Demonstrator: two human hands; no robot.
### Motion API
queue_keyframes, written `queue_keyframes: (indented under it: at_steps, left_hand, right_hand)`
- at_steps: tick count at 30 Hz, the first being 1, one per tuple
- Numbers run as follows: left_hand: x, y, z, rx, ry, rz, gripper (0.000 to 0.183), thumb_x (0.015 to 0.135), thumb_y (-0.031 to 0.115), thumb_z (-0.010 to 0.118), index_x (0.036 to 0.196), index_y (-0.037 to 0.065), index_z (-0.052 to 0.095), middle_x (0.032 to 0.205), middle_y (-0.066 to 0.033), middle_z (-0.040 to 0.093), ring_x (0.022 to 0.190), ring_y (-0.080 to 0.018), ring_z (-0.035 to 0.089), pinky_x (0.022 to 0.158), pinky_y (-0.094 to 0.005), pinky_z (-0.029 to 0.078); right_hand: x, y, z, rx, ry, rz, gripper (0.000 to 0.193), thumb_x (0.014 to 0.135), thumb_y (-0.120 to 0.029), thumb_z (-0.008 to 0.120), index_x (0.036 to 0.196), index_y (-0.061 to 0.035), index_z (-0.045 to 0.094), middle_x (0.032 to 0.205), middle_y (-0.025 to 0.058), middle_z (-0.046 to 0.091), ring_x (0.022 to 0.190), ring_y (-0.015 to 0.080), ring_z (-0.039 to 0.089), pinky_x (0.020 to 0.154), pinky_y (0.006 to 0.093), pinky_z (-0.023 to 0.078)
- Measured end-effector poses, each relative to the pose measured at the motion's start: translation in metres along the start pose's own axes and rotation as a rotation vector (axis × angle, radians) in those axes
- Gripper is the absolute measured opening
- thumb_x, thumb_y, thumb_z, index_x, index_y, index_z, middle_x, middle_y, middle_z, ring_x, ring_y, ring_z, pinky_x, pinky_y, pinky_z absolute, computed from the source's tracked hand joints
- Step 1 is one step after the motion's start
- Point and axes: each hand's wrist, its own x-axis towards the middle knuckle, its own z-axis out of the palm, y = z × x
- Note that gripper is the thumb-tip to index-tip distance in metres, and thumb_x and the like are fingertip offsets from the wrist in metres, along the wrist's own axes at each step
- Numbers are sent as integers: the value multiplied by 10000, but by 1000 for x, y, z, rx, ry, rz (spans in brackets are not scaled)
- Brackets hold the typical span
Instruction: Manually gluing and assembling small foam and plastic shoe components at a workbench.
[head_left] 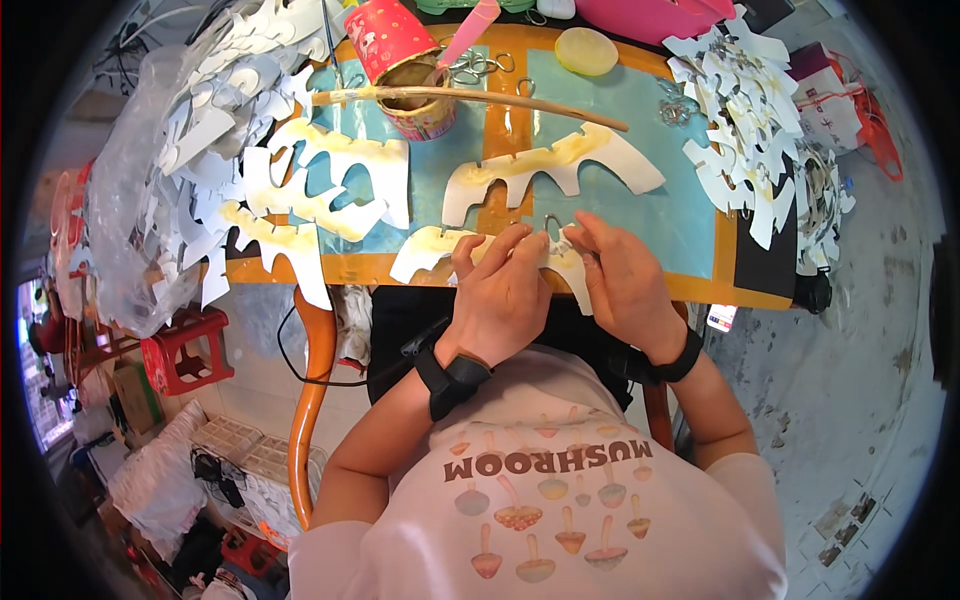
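At the table's near edge lies a white scalloped cut-out piece point(427, 249) smeared with yellowish glue. My left hand point(503, 298) is closed over its middle, fingertips pressed together on it. From the other side my right hand point(628, 292) grips the same piece at its right end, fingers bent. A small metal ring point(553, 226) stands up between my fingertips; which hand pinches it I cannot tell. Just beyond lies another glue-smeared scalloped piece point(556, 168). To the left, several more such pieces point(345, 212) overlap one another.
An open tub point(424, 118) of glue stands at the back, a thin wooden stick point(500, 98) across it. Loose metal rings point(478, 66) and a yellow round lid point(587, 51) lie behind. White cut-outs are piled left point(215, 110) and right point(745, 120). A red stool point(188, 352) stands lower left.
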Motion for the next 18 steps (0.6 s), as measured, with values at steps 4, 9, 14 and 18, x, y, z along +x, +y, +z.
queue_keyframes:
  at_steps: [4,9,14,18]
  left_hand:
    - [-2,-1,3,63,-13,19,439,769,-2,680,1203,37,627,1095,-46,678,1149,-209,638,1032,-455,323]
    - [-7,-2,8,124,10,30,427,775,-4,701,1191,75,654,1104,-6,674,1109,-190,648,1035,-432,319]
    - [-7,-5,9,58,42,-19,417,774,62,785,1173,101,667,1121,16,674,1121,-183,640,1029,-431,311]
    - [-7,-5,7,12,28,-56,405,774,74,806,1157,114,678,1134,23,672,1125,-180,634,1025,-435,303]
  right_hand:
    - [3,-1,-4,-31,-44,-4,541,826,88,581,1362,57,513,1090,156,715,979,336,667,851,407,539]
    - [5,1,-7,103,-64,84,547,845,39,633,1377,18,508,1106,160,707,987,336,674,847,399,544]
    - [26,-2,-8,145,-106,162,461,852,-57,735,1290,-47,594,1158,149,612,937,300,674,790,385,545]
    - [33,10,-13,191,-244,187,352,820,-56,775,1154,-31,666,1124,126,550,860,274,647,738,370,529]
